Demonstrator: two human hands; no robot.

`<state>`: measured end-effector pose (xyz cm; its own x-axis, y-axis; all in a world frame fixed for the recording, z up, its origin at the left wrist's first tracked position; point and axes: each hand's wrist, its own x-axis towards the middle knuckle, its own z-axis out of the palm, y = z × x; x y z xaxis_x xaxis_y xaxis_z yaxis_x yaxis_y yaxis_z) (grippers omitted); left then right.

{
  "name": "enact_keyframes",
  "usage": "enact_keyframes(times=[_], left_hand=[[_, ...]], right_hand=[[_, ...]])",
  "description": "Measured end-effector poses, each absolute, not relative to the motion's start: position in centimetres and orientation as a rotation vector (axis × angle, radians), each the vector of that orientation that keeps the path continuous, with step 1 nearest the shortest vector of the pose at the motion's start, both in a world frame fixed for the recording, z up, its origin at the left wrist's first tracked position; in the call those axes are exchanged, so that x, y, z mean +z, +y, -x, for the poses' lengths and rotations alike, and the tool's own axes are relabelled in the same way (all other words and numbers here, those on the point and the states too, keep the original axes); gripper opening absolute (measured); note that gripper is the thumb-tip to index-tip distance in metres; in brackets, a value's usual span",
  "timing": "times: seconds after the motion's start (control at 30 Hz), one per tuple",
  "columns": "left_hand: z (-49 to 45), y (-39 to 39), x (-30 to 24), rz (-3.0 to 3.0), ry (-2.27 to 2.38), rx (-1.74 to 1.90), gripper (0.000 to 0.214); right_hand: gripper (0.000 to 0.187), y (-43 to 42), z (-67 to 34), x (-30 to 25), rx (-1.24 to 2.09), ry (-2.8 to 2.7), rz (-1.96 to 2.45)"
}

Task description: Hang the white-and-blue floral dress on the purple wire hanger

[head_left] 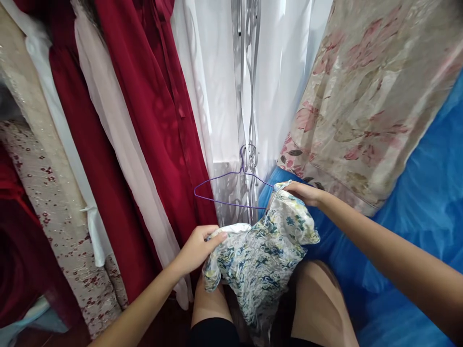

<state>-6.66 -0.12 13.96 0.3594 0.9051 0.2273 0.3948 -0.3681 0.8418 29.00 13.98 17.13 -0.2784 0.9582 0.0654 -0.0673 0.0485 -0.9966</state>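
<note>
A small white garment with a blue and green floral print (pixel 262 255) hangs over my knees. My left hand (pixel 197 248) is closed on its left upper edge. My right hand (pixel 306 193) pinches its right upper corner, close to the right end of a purple wire hanger (pixel 231 190). The hanger hangs by its hook from a shiny metal stand (pixel 249 96) in front of a white curtain. The hanger's right end looks tucked into the garment at my right hand.
Dark red dresses (pixel 155 111), a pale pink garment (pixel 115 125) and a sequined beige one (pixel 54 193) hang at the left. A pink floral fabric (pixel 365 101) and blue tulle (pixel 415 212) fill the right. My bare knees (pixel 314 299) are below.
</note>
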Motion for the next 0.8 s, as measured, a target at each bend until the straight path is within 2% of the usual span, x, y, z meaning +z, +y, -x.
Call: enact_keyframes(times=[0.1,0.23,0.4,0.57,0.7,0.8], left_hand=[[5.7,-0.8,13.0,-2.041,1.209,0.880,0.046],[6.2,0.2,12.2,-2.361,1.319,0.802,0.044],[10.0,4.3,11.2,-2.585,1.575,0.810,0.027],[13.0,9.5,10.9,-2.352,1.748,1.098,0.022],[12.9,13.1,12.3,-2.207,1.788,1.376,0.033],[11.2,15.1,14.0,-2.148,1.641,1.507,0.036]], right_hand=[[0.016,14.4,-27.8,16.6,1.564,-1.450,0.953],[0.016,14.6,-28.3,16.8,1.627,-1.385,0.924],[0.016,14.7,-30.5,18.4,1.630,-1.426,0.986],[0.018,14.5,-30.9,19.6,1.663,-1.495,1.001],[0.016,14.2,-30.8,19.7,1.692,-1.451,1.062],[0.013,13.9,-30.7,19.5,1.692,-1.382,1.117]])
